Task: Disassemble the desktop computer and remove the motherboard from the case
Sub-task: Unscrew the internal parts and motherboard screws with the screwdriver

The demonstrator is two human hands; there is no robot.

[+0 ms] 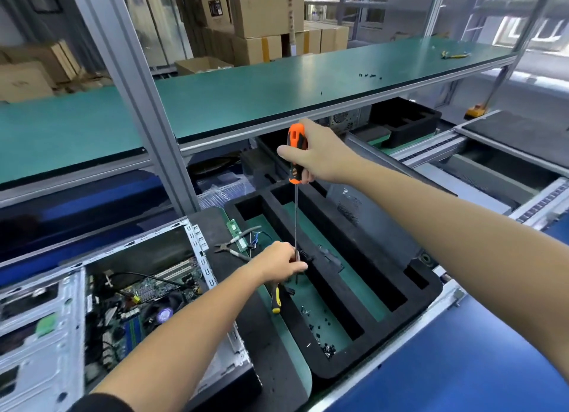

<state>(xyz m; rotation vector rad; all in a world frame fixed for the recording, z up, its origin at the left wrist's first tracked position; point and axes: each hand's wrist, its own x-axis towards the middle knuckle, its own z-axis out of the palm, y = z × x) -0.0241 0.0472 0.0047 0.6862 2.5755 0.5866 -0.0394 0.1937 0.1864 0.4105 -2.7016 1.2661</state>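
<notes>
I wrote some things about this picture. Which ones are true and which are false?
1. The right hand holds an orange screwdriver. True.
2. The screwdriver lies flat on the bench. False: it stands upright, tip down over the foam tray.
3. The left hand pinches near the screwdriver's tip. True.
4. The motherboard lies in the tray. False: it is inside the case.
5. Small screws lie in the tray. True.
6. The pliers are in the left hand. False: they lie beside the tray.

Screwdriver tip (296, 259) hidden behind left hand (278, 262); case (46, 334) cut off at left edge; loose screws (326, 347) too small to tell.
</notes>
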